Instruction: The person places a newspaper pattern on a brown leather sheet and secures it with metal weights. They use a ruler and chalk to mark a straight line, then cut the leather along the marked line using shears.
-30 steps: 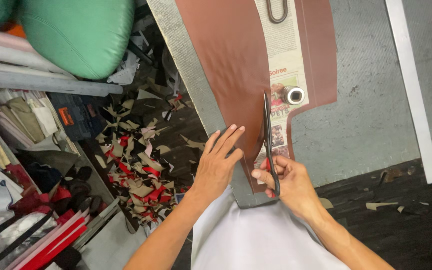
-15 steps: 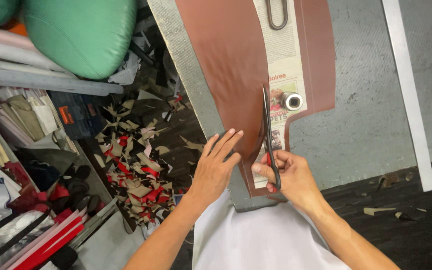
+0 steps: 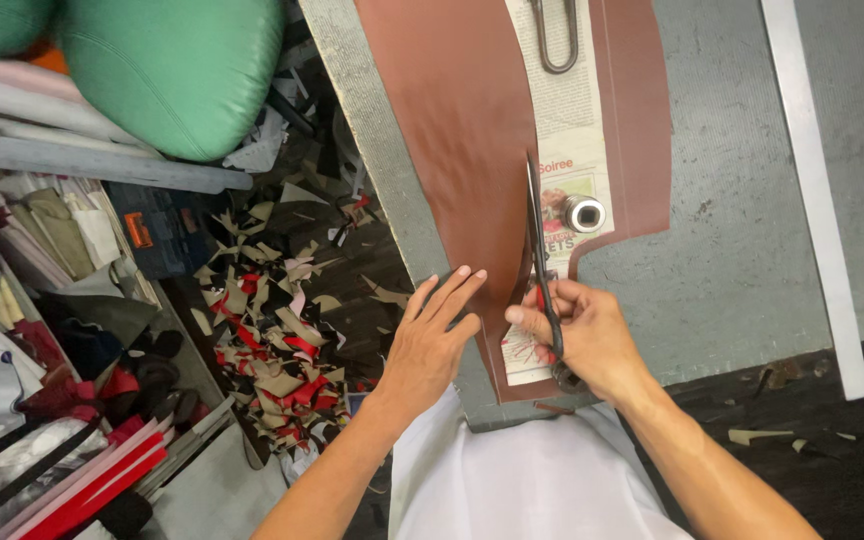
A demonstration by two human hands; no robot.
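A brown leather sheet (image 3: 457,130) lies on a grey worktable (image 3: 742,220), with a strip of newspaper pattern (image 3: 572,130) on top of it. My right hand (image 3: 582,335) grips black scissors (image 3: 537,240), whose blades point away from me along the pattern's left edge. Flat on the leather's near left corner, at the table edge, rests my left hand (image 3: 432,340) with its fingers spread. A small round metal weight (image 3: 584,213) and a metal loop (image 3: 552,40) sit on the paper.
A long metal ruler (image 3: 812,190) lies on the table at right. Below the table's left edge the floor holds several leather scraps (image 3: 272,330). A green cushion (image 3: 172,70) and shelves of fabric rolls (image 3: 32,300) stand at left.
The scissors have advanced a little farther up along the paper's edge. My left hand stays pressed on the leather.
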